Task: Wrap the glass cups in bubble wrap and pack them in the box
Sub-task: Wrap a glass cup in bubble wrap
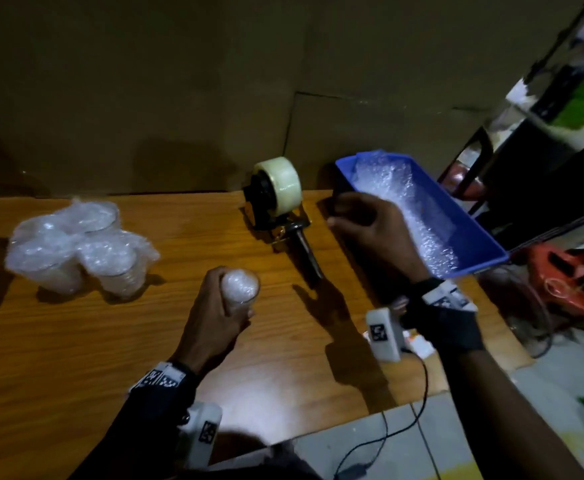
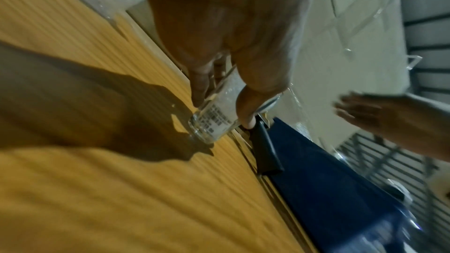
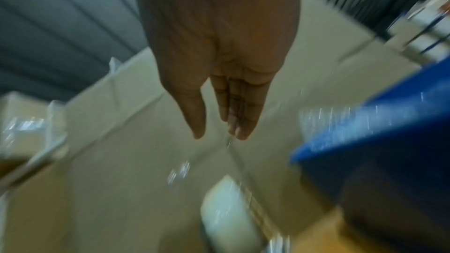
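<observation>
The fingers (image 1: 214, 289) of the left hand (image 1: 210, 320) curl round a glass cup (image 1: 241, 287) stuffed or covered with bubble wrap, holding it upright over the wooden table (image 1: 75, 341) near the middle; in the left wrist view the cup's clear base (image 2: 207, 130) with a printed label pokes out below the thumb, just above the wood. The right hand (image 1: 370, 230) hangs in the air to the right, above the near end of the blue box (image 1: 470, 223) — its fingers (image 3: 233, 107) lie straight and close together, the thumb a little apart, holding nothing. The blue box sits at the right edge of the table, lined with bubble wrap (image 1: 404, 202). Between the two hands, further back, a tape dispenser (image 1: 276, 199) with a pale roll lies on the table, handle pointing near. At the far left stands a cluster of wrapped cups (image 1: 75, 244) — well apart from the box. A brown cardboard wall (image 1: 179, 81) rises behind the table.
</observation>
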Tool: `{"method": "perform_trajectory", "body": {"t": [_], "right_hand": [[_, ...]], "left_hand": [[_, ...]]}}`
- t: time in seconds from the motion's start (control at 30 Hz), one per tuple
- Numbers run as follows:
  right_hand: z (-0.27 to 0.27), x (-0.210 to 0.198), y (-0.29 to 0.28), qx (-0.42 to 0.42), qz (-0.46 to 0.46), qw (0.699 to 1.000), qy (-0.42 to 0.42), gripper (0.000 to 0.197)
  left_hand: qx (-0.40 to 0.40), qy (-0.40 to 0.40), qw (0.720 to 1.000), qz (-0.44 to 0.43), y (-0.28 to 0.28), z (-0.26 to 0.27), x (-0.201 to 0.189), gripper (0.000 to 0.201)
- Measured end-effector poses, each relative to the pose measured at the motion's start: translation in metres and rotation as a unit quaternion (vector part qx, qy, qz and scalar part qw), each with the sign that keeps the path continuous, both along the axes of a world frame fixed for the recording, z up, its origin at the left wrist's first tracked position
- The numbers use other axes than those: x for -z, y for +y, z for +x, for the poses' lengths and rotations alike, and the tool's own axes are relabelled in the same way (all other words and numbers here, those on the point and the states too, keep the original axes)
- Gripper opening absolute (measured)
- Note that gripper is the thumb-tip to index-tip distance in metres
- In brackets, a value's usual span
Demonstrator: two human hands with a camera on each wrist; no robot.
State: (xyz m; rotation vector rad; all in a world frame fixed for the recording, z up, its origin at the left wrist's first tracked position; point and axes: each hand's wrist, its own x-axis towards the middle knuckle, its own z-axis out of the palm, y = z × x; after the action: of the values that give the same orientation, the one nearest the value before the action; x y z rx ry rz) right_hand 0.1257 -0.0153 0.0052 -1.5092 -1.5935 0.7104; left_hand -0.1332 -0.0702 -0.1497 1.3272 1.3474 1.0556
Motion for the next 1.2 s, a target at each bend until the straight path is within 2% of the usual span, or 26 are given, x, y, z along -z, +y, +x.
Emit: {"method": "perform_trajectory", "body": {"t": [0.1, 0.23, 0.33, 0.43, 0.47, 0.53, 0.6, 0.67, 0.77, 0.83, 0.93, 1.0, 1.1, 1.2], "right_hand": [[0.071, -0.037, 0.037, 0.048, 0.032, 0.998, 0.017, 0.026], [0.145, -0.057, 0.1, 0.06, 0.006, 0.998, 0.01, 0.018], [0.167, -0.042, 0.146, 0.023, -0.07, 0.992, -0.1, 0.02], [0.163, -0.011, 0.167, -0.028, -0.147, 0.974, -0.171, 0.045], [0.161, 0.0, 0.171, -0.036, -0.146, 0.972, -0.181, 0.05], [0.154, 0.019, 0.178, -0.041, -0.123, 0.973, -0.191, 0.046], [0.152, 0.031, 0.184, -0.029, -0.112, 0.979, -0.167, 0.037], [0.152, 0.033, 0.187, -0.009, -0.099, 0.99, -0.102, 0.024], [0.155, 0.02, 0.182, 0.005, -0.067, 0.998, -0.012, 0.014], [0.16, 0.004, 0.174, 0.002, -0.037, 0.998, 0.047, 0.014], [0.164, -0.023, 0.162, -0.003, 0.022, 0.995, 0.093, 0.015], [0.165, -0.042, 0.152, -0.001, 0.053, 0.992, 0.115, 0.01], [0.169, -0.063, 0.138, -0.005, 0.075, 0.987, 0.142, 0.008], [0.169, -0.069, 0.123, 0.0, 0.046, 0.988, 0.145, 0.019]], "left_hand": [[-0.032, -0.028, 0.999, -0.003, 0.003, 0.01, 0.002, 0.068], [-0.065, -0.044, 0.997, -0.004, 0.004, 0.026, -0.008, 0.062], [-0.087, -0.078, 0.993, -0.028, 0.002, 0.035, -0.014, 0.064], [-0.112, -0.096, 0.987, -0.058, -0.001, 0.04, -0.015, 0.072], [-0.116, -0.097, 0.986, -0.065, -0.003, 0.04, -0.018, 0.076], [-0.117, -0.076, 0.988, -0.072, -0.007, 0.042, -0.024, 0.086], [-0.116, -0.025, 0.99, -0.076, -0.009, 0.042, -0.034, 0.095], [-0.124, 0.035, 0.99, -0.058, -0.015, 0.037, -0.045, 0.103], [-0.116, 0.215, 0.968, 0.047, -0.025, 0.023, -0.061, 0.114], [-0.098, 0.273, 0.949, 0.126, -0.023, 0.02, -0.074, 0.109], [-0.088, 0.285, 0.929, 0.219, -0.011, 0.035, -0.105, 0.087], [-0.075, 0.261, 0.929, 0.253, 0.0, 0.05, -0.129, 0.074], [-0.035, 0.23, 0.935, 0.269, 0.029, 0.079, -0.165, 0.062], [0.041, 0.26, 0.926, 0.27, 0.067, 0.122, -0.19, 0.062]]}}
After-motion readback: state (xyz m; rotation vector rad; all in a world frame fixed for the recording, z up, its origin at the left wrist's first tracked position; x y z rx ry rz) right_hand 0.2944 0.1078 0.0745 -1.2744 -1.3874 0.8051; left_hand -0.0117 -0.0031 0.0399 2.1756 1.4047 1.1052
